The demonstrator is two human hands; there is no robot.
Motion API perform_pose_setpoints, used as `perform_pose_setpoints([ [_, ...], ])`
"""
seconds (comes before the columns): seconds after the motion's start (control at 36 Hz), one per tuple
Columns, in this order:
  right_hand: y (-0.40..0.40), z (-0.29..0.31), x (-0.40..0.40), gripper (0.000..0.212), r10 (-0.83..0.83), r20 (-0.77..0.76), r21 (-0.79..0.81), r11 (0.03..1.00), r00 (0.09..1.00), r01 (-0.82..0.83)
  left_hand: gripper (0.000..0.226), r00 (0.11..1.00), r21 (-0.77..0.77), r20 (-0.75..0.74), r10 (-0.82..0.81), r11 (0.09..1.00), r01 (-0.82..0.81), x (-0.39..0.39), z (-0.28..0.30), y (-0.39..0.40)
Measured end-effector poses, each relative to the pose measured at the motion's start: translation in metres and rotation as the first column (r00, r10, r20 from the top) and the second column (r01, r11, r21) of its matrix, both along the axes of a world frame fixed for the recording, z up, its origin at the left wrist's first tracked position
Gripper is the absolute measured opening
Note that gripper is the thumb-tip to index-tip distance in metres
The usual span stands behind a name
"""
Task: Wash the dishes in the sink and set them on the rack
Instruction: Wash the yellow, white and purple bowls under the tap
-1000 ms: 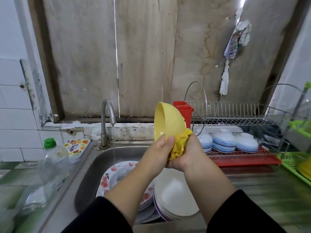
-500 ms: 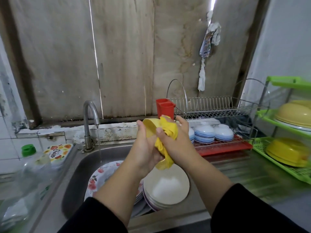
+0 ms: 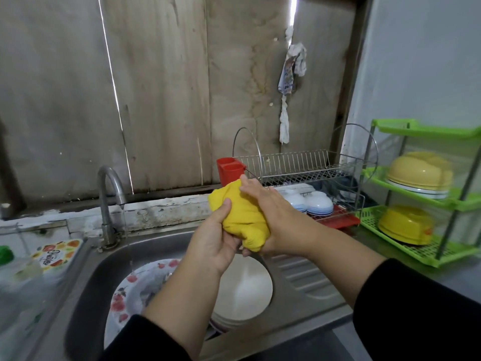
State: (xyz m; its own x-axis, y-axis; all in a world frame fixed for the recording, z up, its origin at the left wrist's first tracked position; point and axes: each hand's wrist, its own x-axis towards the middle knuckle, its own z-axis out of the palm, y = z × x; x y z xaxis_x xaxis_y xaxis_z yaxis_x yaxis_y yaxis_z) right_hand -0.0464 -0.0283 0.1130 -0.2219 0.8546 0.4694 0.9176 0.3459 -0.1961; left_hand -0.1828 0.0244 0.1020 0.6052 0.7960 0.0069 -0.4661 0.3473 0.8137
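Observation:
Over the sink (image 3: 156, 246), my left hand (image 3: 216, 241) grips a yellow bowl (image 3: 215, 201) from below, thumb on its side. A yellow cloth (image 3: 244, 222) covers most of the bowl. My right hand (image 3: 270, 212) holds the cloth against the bowl, fingers stretched over the top. In the sink lie a floral plate (image 3: 135, 290) and a stack of white plates (image 3: 242, 290). A thin stream runs from the faucet (image 3: 106, 194) onto the floral plate. The wire dish rack (image 3: 294, 165) stands behind my hands, with blue-and-white bowls (image 3: 317, 203) upside down on its lower tier.
A red cutlery cup (image 3: 229, 170) hangs on the wire rack's left end. A green plastic shelf (image 3: 416, 254) at the right carries yellow bowls (image 3: 406, 225) on two tiers. A green-capped bottle (image 3: 5, 255) and a printed packet (image 3: 56, 254) sit left of the sink.
The bowl has turned from upright on edge to lying under the cloth. My right hand has moved from below the bowl to on top of it. The view has swung right.

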Motion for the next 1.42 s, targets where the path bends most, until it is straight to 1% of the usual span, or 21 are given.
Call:
perform_pose_setpoints([
  [0.03,-0.001,-0.002,0.003,0.113,-0.009,-0.018,0.013,1.0,1.0,0.009,0.027,1.0,-0.018,0.008,0.02,1.0,-0.02,0.002,0.001,-0.001],
  [0.08,-0.005,-0.001,0.009,0.118,-0.044,-0.028,0.004,0.999,0.999,0.044,0.027,0.997,-0.1,0.055,0.059,0.994,-0.053,0.005,0.004,-0.002],
  [0.17,-0.013,0.002,0.021,0.116,-0.09,-0.043,-0.091,0.992,0.995,0.086,0.032,0.992,-0.202,0.09,0.093,0.977,-0.073,0.011,0.007,-0.002],
  [0.31,-0.025,0.007,0.044,0.125,-0.187,-0.101,-0.197,0.966,0.977,0.165,0.035,0.99,-0.242,0.113,0.087,0.969,-0.058,0.024,0.006,-0.001],
  [0.39,-0.032,0.01,0.062,0.124,-0.211,-0.043,-0.237,0.952,0.977,0.195,0.038,0.988,-0.252,0.144,0.064,0.967,-0.026,0.034,0.005,0.0],
  [0.44,-0.035,0.009,0.075,0.121,-0.22,-0.009,-0.237,0.948,0.976,0.211,0.04,0.988,-0.254,0.15,0.038,0.967,0.001,0.042,0.005,0.002],
  [0.56,-0.039,0.006,0.098,0.105,-0.218,-0.009,-0.096,0.972,0.976,0.216,0.042,0.986,-0.235,0.167,-0.022,0.97,0.061,0.061,0.009,-0.001],
  [0.61,-0.043,0.009,0.108,0.098,-0.227,-0.009,-0.048,0.973,0.974,0.227,0.042,0.987,-0.198,0.148,-0.055,0.977,0.084,0.074,0.013,-0.001],
  [0.67,-0.048,0.013,0.122,0.094,-0.245,0.007,0.021,0.969,0.97,0.245,0.043,0.994,-0.136,0.066,-0.082,0.987,0.09,0.089,0.017,0.003],
  [0.75,-0.058,0.022,0.148,0.086,-0.301,0.078,0.141,0.947,0.95,0.288,0.047,0.989,-0.024,-0.085,-0.124,0.992,0.122,0.116,0.025,0.008],
  [0.81,-0.064,0.028,0.16,0.082,-0.34,0.14,0.192,0.931,0.93,0.312,0.044,0.984,0.026,-0.141,-0.112,0.993,0.117,0.132,0.032,0.009],
  [0.86,-0.07,0.035,0.172,0.083,-0.388,0.173,0.214,0.912,0.905,0.35,0.039,0.979,0.05,-0.172,-0.107,0.992,0.117,0.152,0.039,0.01],
  [0.94,-0.077,0.042,0.186,0.09,-0.457,0.216,0.249,0.88,0.863,0.404,0.029,0.973,0.072,-0.217,-0.08,0.993,0.098,0.176,0.049,0.014],
  [1.06,-0.089,0.047,0.223,0.098,-0.636,0.265,0.377,0.76,0.725,0.529,0.021,0.971,0.095,-0.214,-0.107,0.987,0.13,0.222,0.065,0.012],
  [1.17,-0.094,0.048,0.259,0.107,-0.725,0.36,0.412,0.688,0.587,0.597,0.033,0.971,0.126,-0.189,-0.148,0.977,0.174,0.26,0.075,0.008],
  [1.25,-0.093,0.048,0.28,0.111,-0.782,0.422,0.413,0.617,0.459,0.67,0.032,0.97,0.132,-0.178,-0.165,0.973,0.19,0.285,0.079,0.008],
  [1.31,-0.091,0.05,0.286,0.105,-0.8,0.445,0.383,0.577,0.403,0.722,0.033,0.969,0.131,-0.182,-0.169,0.972,0.194,0.301,0.08,0.009],
  [1.36,-0.089,0.05,0.288,0.096,-0.766,0.512,0.316,0.589,0.389,0.744,0.034,0.97,0.128,-0.184,-0.161,0.974,0.186,0.315,0.081,0.012],
  [1.39,-0.088,0.051,0.289,0.092,-0.734,0.563,0.257,0.592,0.38,0.764,0.035,0.97,0.127,-0.184,-0.157,0.975,0.182,0.322,0.081,0.014],
  [1.42,-0.088,0.052,0.292,0.09,-0.714,0.598,0.19,0.567,0.364,0.802,0.036,0.971,0.123,-0.18,-0.155,0.976,0.179,0.328,0.082,0.015],
])
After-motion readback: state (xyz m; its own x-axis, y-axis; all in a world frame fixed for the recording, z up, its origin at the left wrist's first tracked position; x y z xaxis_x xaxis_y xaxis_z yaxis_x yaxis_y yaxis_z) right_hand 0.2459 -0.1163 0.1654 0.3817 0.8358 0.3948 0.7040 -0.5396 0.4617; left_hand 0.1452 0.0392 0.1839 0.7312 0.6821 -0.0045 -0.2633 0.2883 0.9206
